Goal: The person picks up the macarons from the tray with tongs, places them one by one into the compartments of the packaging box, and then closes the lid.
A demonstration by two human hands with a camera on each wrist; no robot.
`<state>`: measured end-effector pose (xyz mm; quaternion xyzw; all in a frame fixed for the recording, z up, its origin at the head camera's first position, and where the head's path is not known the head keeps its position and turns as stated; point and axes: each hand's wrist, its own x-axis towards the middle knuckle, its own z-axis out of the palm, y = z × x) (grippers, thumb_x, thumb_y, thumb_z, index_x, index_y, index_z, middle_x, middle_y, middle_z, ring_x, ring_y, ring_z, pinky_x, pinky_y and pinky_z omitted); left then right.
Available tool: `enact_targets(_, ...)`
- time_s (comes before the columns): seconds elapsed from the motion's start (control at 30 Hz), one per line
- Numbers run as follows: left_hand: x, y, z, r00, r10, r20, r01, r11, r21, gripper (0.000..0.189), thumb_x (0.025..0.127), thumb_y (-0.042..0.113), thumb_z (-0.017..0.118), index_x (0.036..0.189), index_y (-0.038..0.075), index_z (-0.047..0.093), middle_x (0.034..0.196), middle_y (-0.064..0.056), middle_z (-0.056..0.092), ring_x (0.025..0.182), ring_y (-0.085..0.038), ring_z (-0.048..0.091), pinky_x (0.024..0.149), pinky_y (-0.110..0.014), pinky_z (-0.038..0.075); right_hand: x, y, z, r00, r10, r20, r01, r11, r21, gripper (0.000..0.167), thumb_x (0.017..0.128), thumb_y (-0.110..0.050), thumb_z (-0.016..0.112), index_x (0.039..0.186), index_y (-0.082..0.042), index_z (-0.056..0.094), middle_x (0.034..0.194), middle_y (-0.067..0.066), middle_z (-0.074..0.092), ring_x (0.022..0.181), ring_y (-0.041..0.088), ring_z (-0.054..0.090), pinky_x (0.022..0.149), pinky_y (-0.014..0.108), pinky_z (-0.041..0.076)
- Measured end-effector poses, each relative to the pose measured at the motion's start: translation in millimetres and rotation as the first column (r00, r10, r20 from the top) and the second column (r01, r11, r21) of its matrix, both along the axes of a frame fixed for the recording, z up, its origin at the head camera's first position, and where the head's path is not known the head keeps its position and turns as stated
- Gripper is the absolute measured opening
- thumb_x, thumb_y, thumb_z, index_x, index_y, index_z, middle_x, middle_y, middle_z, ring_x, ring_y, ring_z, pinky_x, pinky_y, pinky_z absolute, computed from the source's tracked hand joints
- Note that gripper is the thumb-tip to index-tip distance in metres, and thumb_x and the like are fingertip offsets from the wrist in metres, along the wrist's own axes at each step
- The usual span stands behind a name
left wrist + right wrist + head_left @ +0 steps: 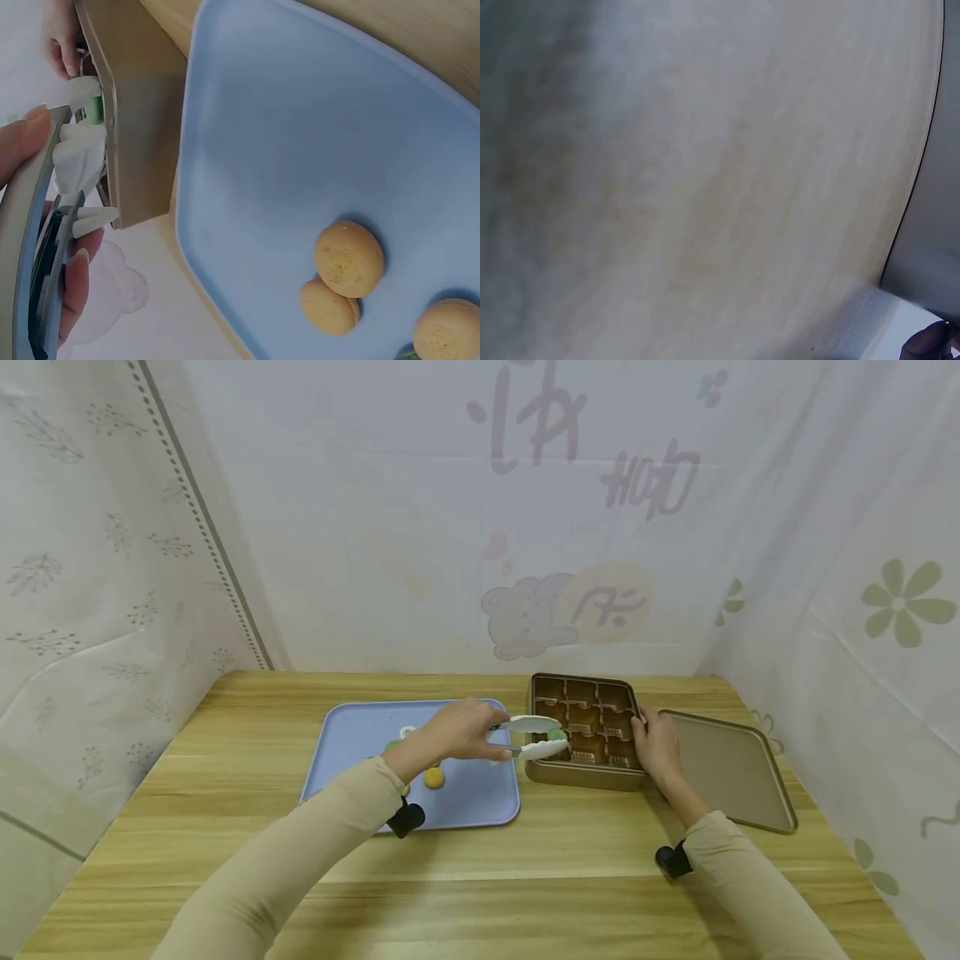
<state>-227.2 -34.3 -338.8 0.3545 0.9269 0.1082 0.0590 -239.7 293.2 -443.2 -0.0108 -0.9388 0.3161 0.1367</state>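
Note:
My left hand holds tongs with pale handles and white scalloped tips, thumb on one arm and fingers on the other. Between the tips sits a small green macaron, partly hidden by them in the left wrist view. It is at the left side of a bronze box fitted with a brown divided insert; whether it touches the insert I cannot tell. My right hand grips the box's right wall, its thumb at the rim. In the right wrist view only a dark fingertip shows, at the lower right corner.
A blue tray lies left of the box, partly under my left forearm. Yellow macarons rest on it, with green and white pieces partly covered by the arm. Right of the box lies a flat bronze lid. Patterned curtains surround the wooden table.

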Motion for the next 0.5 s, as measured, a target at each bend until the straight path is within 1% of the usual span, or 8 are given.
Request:
enact_targets(0.13,0.1,3.3,1.2,1.000,0.014,0.006,-0.014,1.000,-0.006,0.056,0.079,0.041,0.073,0.122,0.006,0.063,0.064,0.006,0.041,0.063,-0.011,0.040,0.054,-0.024,0.032,0.3,0.4,0.6,1.000,-0.004,-0.002,0.004,1.000,0.006,0.040,0.100,-0.011,0.043,0.132,0.013,0.044,0.099,0.030,0.050,0.090,0.039,0.045,0.072,0.048,0.038)
enact_targets(0.37,-0.2,5.6,1.2,0.999,0.034,0.020,-0.034,0.999,-0.011,0.057,0.079,0.042,0.073,0.122,0.007,0.063,0.061,0.005,0.038,0.061,-0.010,0.037,0.052,-0.023,0.030,0.6,-0.4,1.4,1.000,-0.010,-0.008,0.010,1.000,0.012,0.039,0.100,-0.012,0.044,0.131,0.013,0.045,0.102,0.031,0.051,0.090,0.039,0.047,0.072,0.048,0.039)
enact_targets(0.47,0.3,4.4,0.8,0.999,0.031,0.018,-0.031,1.000,-0.004,0.056,0.079,0.043,0.073,0.121,0.006,0.063,0.063,0.005,0.040,0.064,-0.011,0.039,0.055,-0.025,0.032,0.7,-1.0,1.5,1.000,-0.014,0.005,0.014,1.000,0.006,0.040,0.100,-0.013,0.043,0.131,0.012,0.045,0.103,0.030,0.051,0.090,0.038,0.046,0.071,0.047,0.039)
enact_targets(0.5,0.7,3.2,0.0,1.000,0.028,0.015,-0.028,1.000,0.012,0.055,0.079,0.042,0.074,0.118,0.006,0.064,0.064,0.005,0.043,0.065,-0.011,0.041,0.056,-0.025,0.033,0.8,-1.1,1.6,1.000,-0.018,0.007,0.018,1.000,0.006,0.040,0.100,-0.013,0.043,0.132,0.011,0.045,0.103,0.030,0.051,0.091,0.038,0.046,0.072,0.047,0.039)
